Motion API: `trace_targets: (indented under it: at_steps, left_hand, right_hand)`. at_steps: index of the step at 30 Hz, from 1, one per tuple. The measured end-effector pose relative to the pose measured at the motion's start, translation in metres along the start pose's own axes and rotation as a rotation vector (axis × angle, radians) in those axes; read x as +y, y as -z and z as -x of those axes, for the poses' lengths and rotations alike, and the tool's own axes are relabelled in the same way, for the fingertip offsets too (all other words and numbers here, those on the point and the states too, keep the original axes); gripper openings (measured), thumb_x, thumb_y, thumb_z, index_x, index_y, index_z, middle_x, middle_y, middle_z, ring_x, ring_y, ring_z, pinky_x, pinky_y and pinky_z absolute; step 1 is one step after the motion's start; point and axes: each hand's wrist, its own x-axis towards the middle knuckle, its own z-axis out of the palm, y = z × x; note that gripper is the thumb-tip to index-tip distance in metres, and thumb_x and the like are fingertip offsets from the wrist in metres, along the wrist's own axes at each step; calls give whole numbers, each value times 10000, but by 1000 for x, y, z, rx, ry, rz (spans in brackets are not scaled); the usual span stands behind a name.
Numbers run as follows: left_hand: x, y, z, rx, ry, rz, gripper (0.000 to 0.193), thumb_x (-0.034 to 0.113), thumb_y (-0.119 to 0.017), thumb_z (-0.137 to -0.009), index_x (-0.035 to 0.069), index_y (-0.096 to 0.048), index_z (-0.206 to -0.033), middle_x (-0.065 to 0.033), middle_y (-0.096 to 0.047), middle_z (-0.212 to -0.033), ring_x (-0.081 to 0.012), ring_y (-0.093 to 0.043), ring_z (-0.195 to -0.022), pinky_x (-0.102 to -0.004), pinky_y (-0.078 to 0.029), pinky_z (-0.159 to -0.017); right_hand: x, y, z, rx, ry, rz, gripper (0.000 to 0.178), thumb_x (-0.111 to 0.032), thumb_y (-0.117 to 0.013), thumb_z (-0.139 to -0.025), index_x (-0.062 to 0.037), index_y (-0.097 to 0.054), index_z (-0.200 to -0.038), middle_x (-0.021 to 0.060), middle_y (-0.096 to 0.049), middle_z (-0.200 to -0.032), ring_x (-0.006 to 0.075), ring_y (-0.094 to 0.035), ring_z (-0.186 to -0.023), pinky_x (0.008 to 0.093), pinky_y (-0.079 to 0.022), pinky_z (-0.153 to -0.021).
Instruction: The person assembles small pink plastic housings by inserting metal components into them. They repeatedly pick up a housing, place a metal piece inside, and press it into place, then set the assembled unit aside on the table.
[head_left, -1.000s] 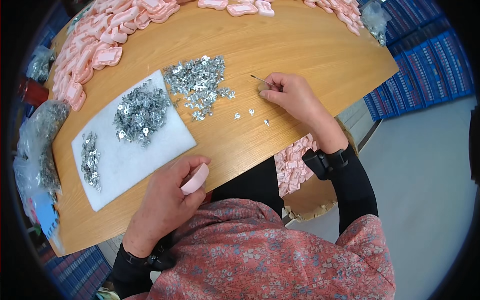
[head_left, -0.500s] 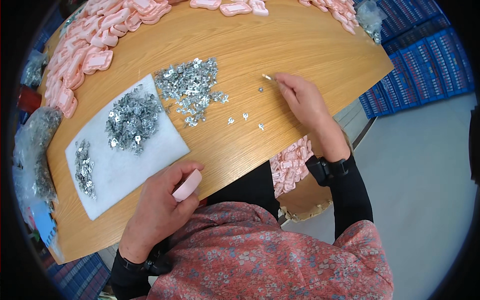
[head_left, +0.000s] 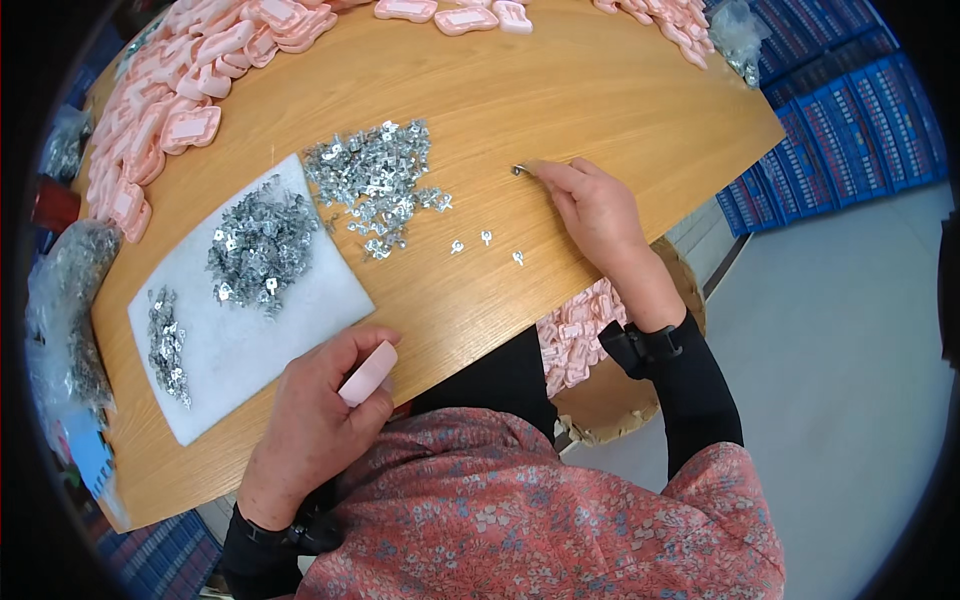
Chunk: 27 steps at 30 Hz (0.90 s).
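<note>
Pink plastic makes up the curved piece (head_left: 368, 374) in the left hand (head_left: 315, 405), which has its fingers and thumb bent around it, by the near edge of the wooden table (head_left: 480, 110). The right hand (head_left: 600, 215) is farther out on its own side, with its fingers and thumb pinched together on a small metal thing (head_left: 519, 170), too tiny for me to tell what it is. Three loose clips (head_left: 487, 238), all silver, lie left of the right hand and a bit nearer to the body. Farther left of that hand is a wide silver pile (head_left: 375, 175). Just past the left hand lies a white mat (head_left: 230, 350), with a big clip heap (head_left: 262, 245) and a thin clip row (head_left: 167, 345) on it. Far past the left hand are lots of pink pieces (head_left: 190, 70), and below the right wrist a brown box (head_left: 605, 405) holds more of them
</note>
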Motion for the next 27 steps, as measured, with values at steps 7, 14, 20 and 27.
trace_targets:
  at_steps: [7, 14, 20, 27]
  left_hand:
    - [-4, -2, 1, 20, -24, 18, 251, 35, -631, -882, -1, -635, -1130, -123, -678, -864, -178, -634, -792, -294, -506, -739]
    - [-1, -1, 1, 9, -6, 20, 305, 22, -636, -839, 9, -640, -1144, -182, -695, -932, -294, -704, -838, -342, -540, -755]
    - [-2, -1, 3, 15, -16, 30, 297, 16, -625, -844, 10, -638, -1142, -176, -695, -934, -289, -702, -829, -340, -538, -742]
    - [-7, -2, 4, 37, -51, 15, 291, 21, -627, -851, 8, -637, -1141, -168, -695, -931, -286, -699, -826, -338, -535, -746]
  right_hand:
    - [-3, 0, 5, 30, 38, 83, 283, -66, -648, -862, -179, -716, -1112, 95, -607, -803, 300, -631, -759, 404, -518, -652]
    - [-9, 5, 12, 24, 243, 254, 314, -29, -672, -827, -183, -726, -1095, 92, -548, -739, 275, -613, -719, 375, -505, -609]
    - [-4, 0, 17, 18, 49, -15, 349, -52, -634, -857, -228, -702, -1151, 71, -567, -783, 273, -612, -750, 385, -504, -625]
    - [-24, -2, 0, 5, 88, 42, 316, -72, -636, -852, -201, -706, -1132, 79, -587, -805, 290, -613, -769, 407, -499, -647]
